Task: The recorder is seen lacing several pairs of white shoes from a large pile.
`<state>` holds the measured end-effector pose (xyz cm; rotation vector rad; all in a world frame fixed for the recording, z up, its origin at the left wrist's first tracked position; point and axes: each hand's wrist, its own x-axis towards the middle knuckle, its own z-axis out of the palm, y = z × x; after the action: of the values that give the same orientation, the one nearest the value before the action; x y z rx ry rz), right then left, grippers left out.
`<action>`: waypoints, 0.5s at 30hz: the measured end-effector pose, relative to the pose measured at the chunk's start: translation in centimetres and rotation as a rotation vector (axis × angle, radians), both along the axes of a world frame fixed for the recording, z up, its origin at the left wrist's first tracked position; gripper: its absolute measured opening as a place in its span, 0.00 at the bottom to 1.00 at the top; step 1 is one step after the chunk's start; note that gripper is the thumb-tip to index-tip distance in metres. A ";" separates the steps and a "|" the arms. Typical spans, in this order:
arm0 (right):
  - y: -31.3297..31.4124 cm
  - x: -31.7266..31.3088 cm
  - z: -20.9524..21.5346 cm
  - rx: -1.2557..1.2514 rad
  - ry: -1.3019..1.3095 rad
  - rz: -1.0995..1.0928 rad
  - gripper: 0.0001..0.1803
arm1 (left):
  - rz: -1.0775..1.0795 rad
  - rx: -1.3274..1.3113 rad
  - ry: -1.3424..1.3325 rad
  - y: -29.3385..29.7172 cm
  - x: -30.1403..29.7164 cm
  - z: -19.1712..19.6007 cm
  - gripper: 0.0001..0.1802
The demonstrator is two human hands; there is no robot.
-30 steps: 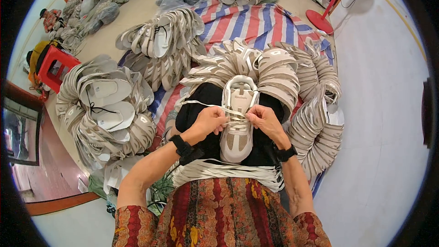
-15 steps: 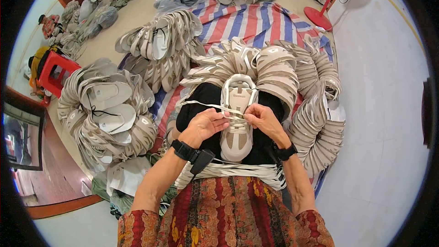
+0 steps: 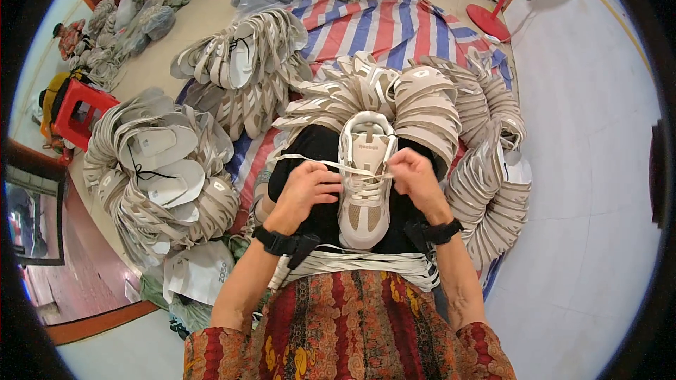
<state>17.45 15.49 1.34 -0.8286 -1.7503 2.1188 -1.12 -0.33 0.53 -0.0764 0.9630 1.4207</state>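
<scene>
A beige shoe upper (image 3: 364, 179) lies at frame centre on a black cloth (image 3: 317, 151), toe toward the lower edge. The left hand (image 3: 308, 191) is curled just left of it, fingers pinching a white lace (image 3: 310, 160) that runs off to the left. The right hand (image 3: 415, 177) is closed on the lace at the upper's right side. A bundle of tied uppers (image 3: 158, 169) sits at frame left; further stacked uppers (image 3: 486, 169) curve along the right. A striped tarp (image 3: 394, 24) covers the floor above.
</scene>
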 end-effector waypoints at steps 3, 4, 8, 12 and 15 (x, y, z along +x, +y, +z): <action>1.4 0.6 0.9 -0.219 0.118 -0.335 0.03 | -0.091 -0.083 1.234 0.1 -0.3 1.2 0.12; 1.5 0.7 1.2 -0.209 0.164 -0.258 0.03 | -0.054 -0.029 1.264 0.5 -0.4 1.4 0.12; 1.2 1.5 2.5 0.104 -0.366 0.172 0.08 | -0.049 0.489 1.854 2.8 -0.4 1.6 0.22; 0.5 0.4 2.0 0.321 -0.345 0.367 0.11 | -0.293 0.655 1.990 4.0 -0.8 1.3 0.21; 0.4 0.0 1.1 0.506 -0.214 0.197 0.11 | -0.324 0.752 2.017 3.8 -1.1 1.1 0.20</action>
<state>17.42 15.88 2.44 -0.7805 -2.4222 1.6068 -2.22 3.50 1.64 2.3002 1.6653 1.1038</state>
